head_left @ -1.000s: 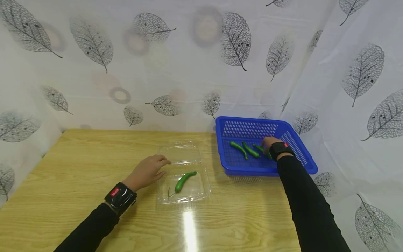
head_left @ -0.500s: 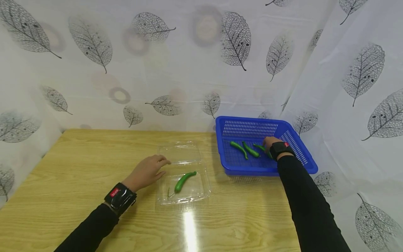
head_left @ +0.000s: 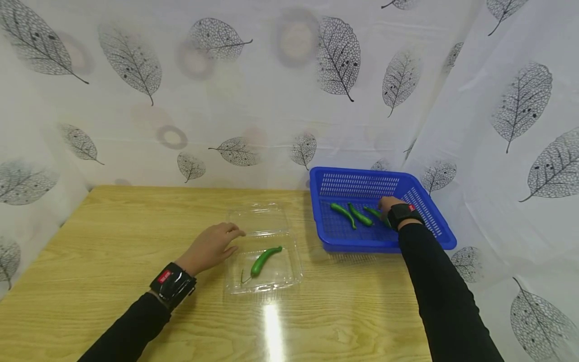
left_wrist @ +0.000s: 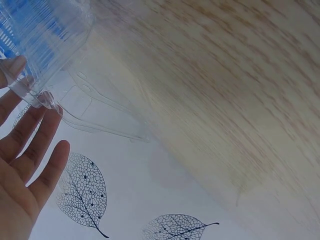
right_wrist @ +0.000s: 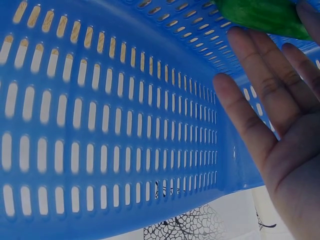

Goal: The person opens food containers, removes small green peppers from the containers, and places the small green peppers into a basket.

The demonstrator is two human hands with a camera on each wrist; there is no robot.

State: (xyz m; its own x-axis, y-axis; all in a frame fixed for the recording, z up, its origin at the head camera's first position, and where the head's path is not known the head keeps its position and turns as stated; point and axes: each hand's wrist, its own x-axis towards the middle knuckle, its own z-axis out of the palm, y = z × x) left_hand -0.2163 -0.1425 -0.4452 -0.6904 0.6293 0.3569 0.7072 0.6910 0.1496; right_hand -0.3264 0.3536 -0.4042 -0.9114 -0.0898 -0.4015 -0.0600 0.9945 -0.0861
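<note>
A clear plastic clamshell box (head_left: pixel 295 251) lies unfolded on the wooden table, with one green chili pepper (head_left: pixel 263 262) in its near half. My left hand (head_left: pixel 211 247) rests at the box's left side, its fingers loosely spread; in the left wrist view the fingertips (left_wrist: pixel 47 112) touch the clear rim. Inside the blue basket (head_left: pixel 332 247), my right hand (head_left: pixel 387 205) reaches down at the right. Beside its fairly straight fingers (right_wrist: pixel 240 102) is a green pepper (right_wrist: pixel 262 14), touched by the thumb. Two more peppers (head_left: pixel 360 215) lie to its left.
The blue basket has tall slotted walls and stands at the table's back right. Behind and to the right hangs a white leaf-print curtain (head_left: pixel 271 110). The table (head_left: pixel 113 226) stretches left and in front of the box.
</note>
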